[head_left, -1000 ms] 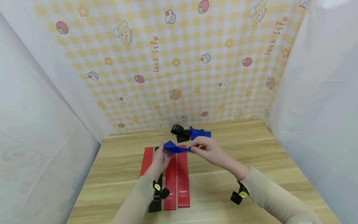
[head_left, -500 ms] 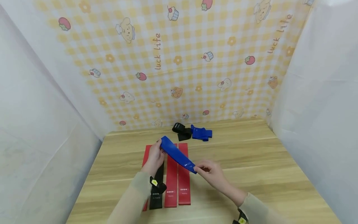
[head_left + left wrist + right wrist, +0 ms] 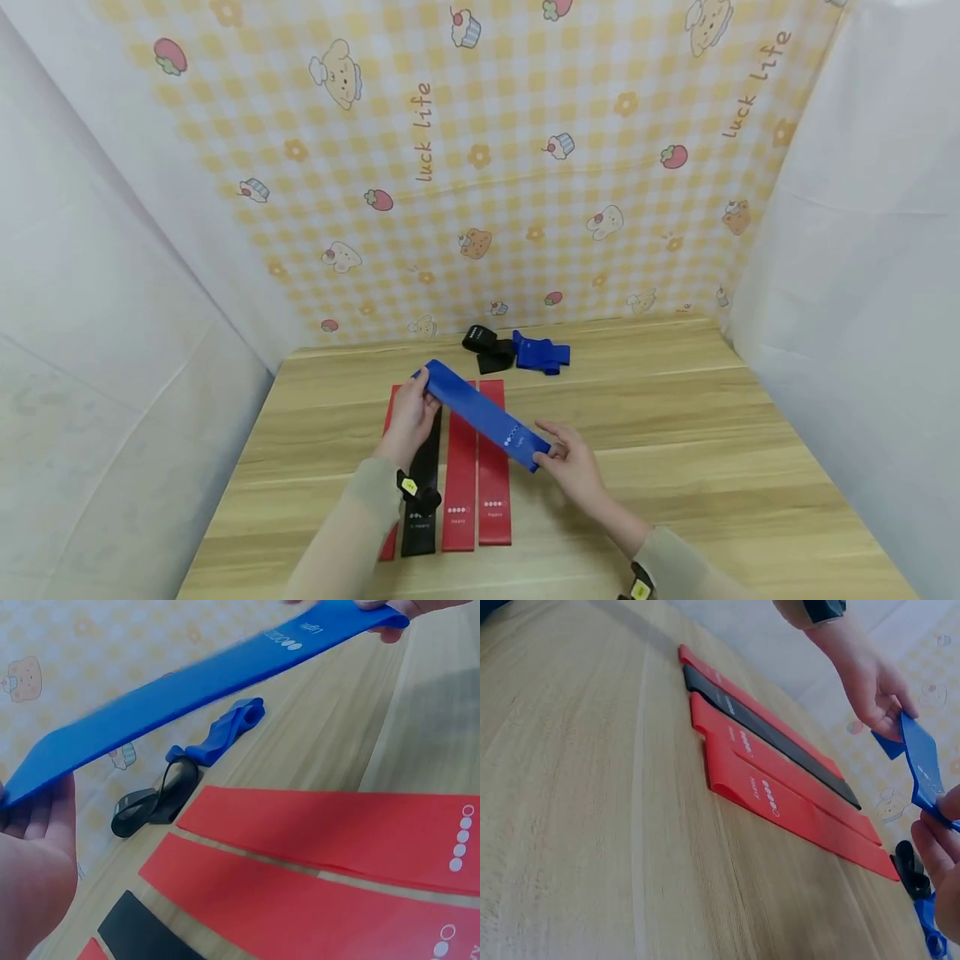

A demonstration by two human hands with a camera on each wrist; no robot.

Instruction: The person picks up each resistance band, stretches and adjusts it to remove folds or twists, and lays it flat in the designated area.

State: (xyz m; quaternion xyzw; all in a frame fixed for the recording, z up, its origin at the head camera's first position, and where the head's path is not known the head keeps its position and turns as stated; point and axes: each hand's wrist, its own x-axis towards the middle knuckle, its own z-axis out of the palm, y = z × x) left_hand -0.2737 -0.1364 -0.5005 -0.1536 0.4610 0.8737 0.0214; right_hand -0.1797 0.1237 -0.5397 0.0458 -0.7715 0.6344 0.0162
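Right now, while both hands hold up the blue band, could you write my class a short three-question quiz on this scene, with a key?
1. Count: How many red resistance bands lie flat on the wood-grain tabletop?
2. Multiple choice: Which word is printed on the blue resistance band held between the left hand and the right hand?
a) Heavy
b) Light
c) Medium
3. True or false: The flat black resistance band lies between two red ones.

Key:
1. Three
2. b
3. True
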